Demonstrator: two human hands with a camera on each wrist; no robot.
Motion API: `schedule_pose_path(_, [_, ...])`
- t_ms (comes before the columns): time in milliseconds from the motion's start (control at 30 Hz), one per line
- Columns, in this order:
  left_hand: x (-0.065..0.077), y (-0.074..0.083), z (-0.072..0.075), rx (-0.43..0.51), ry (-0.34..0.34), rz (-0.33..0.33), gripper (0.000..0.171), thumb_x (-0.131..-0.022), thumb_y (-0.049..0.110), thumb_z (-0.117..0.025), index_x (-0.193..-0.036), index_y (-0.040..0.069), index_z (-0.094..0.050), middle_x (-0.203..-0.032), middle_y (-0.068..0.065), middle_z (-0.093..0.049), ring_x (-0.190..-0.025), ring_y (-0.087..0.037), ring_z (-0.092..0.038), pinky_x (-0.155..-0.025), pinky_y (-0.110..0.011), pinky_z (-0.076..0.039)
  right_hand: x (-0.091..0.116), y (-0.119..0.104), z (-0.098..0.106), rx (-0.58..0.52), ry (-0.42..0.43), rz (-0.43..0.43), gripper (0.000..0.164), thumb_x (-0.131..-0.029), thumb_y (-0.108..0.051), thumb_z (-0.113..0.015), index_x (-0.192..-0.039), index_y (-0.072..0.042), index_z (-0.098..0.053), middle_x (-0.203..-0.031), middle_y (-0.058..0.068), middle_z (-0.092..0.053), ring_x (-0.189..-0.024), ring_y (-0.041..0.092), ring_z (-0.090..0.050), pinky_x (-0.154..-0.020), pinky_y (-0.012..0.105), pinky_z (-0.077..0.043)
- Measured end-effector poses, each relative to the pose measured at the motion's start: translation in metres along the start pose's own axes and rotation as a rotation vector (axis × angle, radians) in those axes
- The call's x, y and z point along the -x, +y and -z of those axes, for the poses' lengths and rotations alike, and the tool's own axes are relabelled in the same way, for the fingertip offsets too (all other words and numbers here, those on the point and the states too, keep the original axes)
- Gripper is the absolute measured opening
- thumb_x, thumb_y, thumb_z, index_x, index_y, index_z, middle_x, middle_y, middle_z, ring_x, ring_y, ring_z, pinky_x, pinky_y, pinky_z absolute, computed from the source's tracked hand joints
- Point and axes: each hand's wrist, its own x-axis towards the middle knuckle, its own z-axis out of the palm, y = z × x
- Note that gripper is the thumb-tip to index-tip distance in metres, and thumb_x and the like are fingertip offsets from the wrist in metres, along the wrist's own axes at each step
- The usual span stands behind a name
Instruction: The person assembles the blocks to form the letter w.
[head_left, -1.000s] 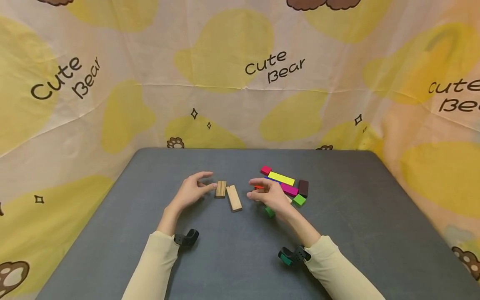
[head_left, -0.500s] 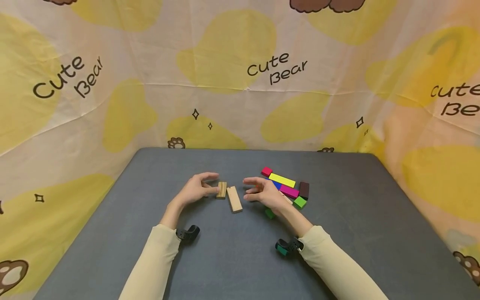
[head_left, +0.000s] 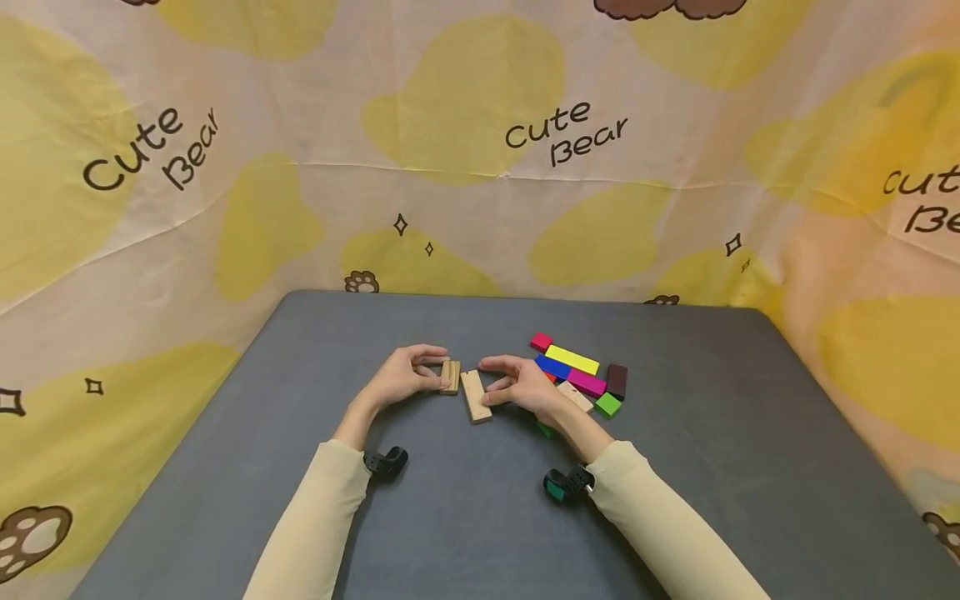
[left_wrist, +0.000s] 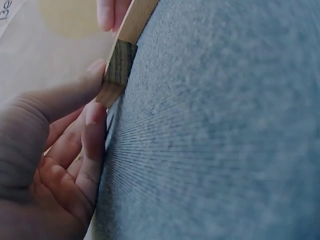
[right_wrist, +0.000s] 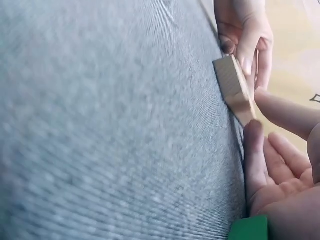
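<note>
Two flat wooden blocks lie side by side on the grey table, slightly angled to each other. At the left one, with dark stripes (head_left: 452, 377), my left hand (head_left: 399, 379) pinches its left side between thumb and fingers; its striped end (left_wrist: 120, 62) shows in the left wrist view. The right one, a longer pale wooden block (head_left: 474, 398), has my right hand (head_left: 531, 387) at its right side, thumb on the edge and index finger by the far end. In the right wrist view a pale block (right_wrist: 229, 77) sits between both hands' fingers.
Right of my right hand lies a cluster of coloured blocks: pink (head_left: 542, 342), yellow (head_left: 573, 360), blue (head_left: 552, 367), magenta (head_left: 587, 383), dark brown (head_left: 617, 381), green (head_left: 608, 405) and pale wood (head_left: 575, 397). Another green block (head_left: 546, 430) is partly hidden by the right forearm. Patterned cloth (head_left: 450, 200) hangs behind the table.
Both hands have moved inward and come onto the two wooden blocks, the right hand travelling left away from the coloured cluster. The blocks stay about where they were; the head view shifts slightly.
</note>
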Motion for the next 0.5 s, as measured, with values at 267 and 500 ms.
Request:
schedule_pose_path(267, [0.0023, 0.0053, -0.0003, 0.050, 0.010, 0.041, 0.057, -0.084, 0.006, -0.080, -0.135, -0.002, -0.056, -0.128, -0.016, -0.062, -0.091, -0.023, -0.068, -0.080, -0.035, -0.052, -0.0064, 0.0036, -0.0012, -0.017, -0.030, 0.012, 0.062, -0.080, 0.004, -0.079, -0.137, -0.003, -0.056, -0.134, 0.012, -0.058, -0.092, 0.023, -0.065, -0.083, 0.031, -0.051])
schedule_pose_path(500, [-0.0015, 0.0040, -0.0020, 0.091, 0.015, 0.042, 0.059, -0.083, 0.001, -0.079, -0.135, -0.008, -0.053, -0.128, -0.023, -0.059, -0.092, -0.028, -0.068, -0.079, -0.035, -0.052, -0.0045, 0.0008, 0.0008, 0.022, -0.014, 0.002, 0.059, -0.078, 0.002, -0.081, -0.132, -0.006, -0.060, -0.129, 0.007, -0.062, -0.090, 0.023, -0.064, -0.081, 0.030, -0.052])
